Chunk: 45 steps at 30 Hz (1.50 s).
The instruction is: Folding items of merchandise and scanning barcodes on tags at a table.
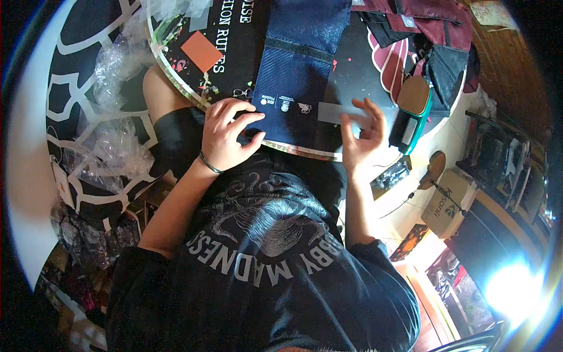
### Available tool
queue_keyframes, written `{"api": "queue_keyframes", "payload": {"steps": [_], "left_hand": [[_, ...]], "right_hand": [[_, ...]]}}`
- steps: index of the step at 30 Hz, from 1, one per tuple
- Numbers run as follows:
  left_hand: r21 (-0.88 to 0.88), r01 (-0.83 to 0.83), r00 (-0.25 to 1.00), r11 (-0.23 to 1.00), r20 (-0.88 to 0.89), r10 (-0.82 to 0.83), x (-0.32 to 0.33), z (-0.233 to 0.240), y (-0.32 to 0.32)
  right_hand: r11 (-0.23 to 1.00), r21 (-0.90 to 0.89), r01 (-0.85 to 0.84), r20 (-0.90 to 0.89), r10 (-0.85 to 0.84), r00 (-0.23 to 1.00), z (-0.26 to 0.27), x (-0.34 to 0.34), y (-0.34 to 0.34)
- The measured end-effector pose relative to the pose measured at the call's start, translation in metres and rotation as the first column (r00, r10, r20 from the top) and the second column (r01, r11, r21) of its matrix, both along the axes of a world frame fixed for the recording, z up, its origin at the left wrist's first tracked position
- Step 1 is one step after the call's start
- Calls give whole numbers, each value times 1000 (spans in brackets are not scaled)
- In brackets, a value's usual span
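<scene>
A flat dark blue fabric piece [290, 83] with a dark band across it and white printed logos lies before me on a round black table [237, 83]. My left hand [231, 132] rests palm down at its left edge. Its fingertips touch the fabric near the print, thumb apart from the fingers. To the right of the fabric, my right hand [363, 132] is raised and slightly blurred. A translucent strip [329, 112] runs from its thumb and fingers toward the fabric's right edge, seemingly pinched between them.
A teal device [413, 119] with a tan oval top stands right of my right hand. Maroon fabric pieces [431, 24] and black fabric [446, 72] lie farther back. An orange square [201, 51] and a metal clasp [242, 93] lie left. Crumpled clear plastic [112, 149] fills the left side.
</scene>
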<state>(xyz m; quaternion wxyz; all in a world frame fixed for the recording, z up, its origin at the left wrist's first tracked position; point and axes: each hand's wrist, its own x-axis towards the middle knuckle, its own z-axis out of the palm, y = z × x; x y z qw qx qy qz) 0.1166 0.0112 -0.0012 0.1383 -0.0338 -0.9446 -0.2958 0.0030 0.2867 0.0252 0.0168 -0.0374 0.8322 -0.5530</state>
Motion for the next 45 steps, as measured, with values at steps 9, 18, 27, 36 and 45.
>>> {"api": "queue_keyframes", "payload": {"steps": [9,18,27,36,45], "left_hand": [[891,-374,844,259,442,-304,11,44,31],[812,-541,822,218,565,-65,18,30,2],[720,-417,890,555,199,411,-148,30,-211],[177,71,976,982,-216,-31,-102,33,-51],[8,324,946,946,-2,-324,-44,1,10]], "right_hand": [[815,363,-451,-547,578,605,14,39,-7],[697,236,-677,-484,689,540,13,47,-36],[825,333,-456,-242,542,805,16,-3,-22],[853,359,-380,-169,460,872,38,-69,-40],[901,401,-164,-538,376,754,15,-265,-129]]}}
